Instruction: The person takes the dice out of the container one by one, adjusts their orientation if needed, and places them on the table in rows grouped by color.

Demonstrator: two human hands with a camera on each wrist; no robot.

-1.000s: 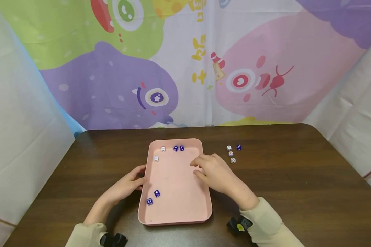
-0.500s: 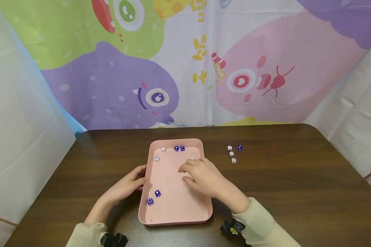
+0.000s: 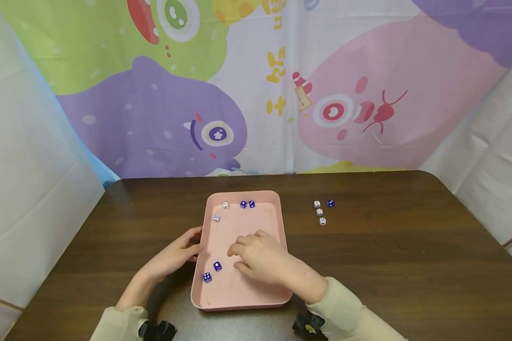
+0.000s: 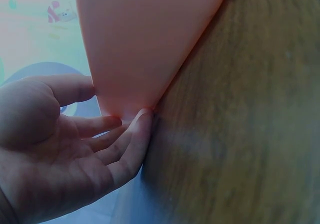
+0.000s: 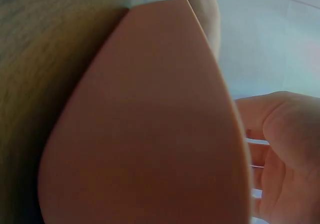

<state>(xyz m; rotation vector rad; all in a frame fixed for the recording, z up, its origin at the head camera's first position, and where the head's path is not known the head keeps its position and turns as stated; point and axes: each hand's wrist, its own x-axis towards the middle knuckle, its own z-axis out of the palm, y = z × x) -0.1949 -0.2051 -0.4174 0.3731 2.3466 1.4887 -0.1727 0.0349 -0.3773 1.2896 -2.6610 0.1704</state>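
A pink tray (image 3: 234, 293) lies on the table in the head view. My left hand (image 3: 177, 253) holds its left side, thumb at the rim and fingertips against the outer wall in the left wrist view. Over the tray's middle is my right hand (image 3: 262, 258), fingers loosely bent, with no object visible in it. Just left of those fingertips sit a blue die (image 3: 217, 266) and another blue die (image 3: 207, 277). Near the far wall are two blue dice (image 3: 243, 204) side by side, a white die (image 3: 225, 205), and a second white die (image 3: 216, 218) closer in.
Right of the tray, three white dice (image 3: 319, 212) stand in a rough column on the brown table (image 3: 388, 255), with a blue die (image 3: 331, 203) beside the farthest. A cartoon-printed cloth (image 3: 264, 142) hangs behind the table.
My right hand has moved left and toward me, from the tray's right edge to over its middle. The left hand and the dice keep their places.
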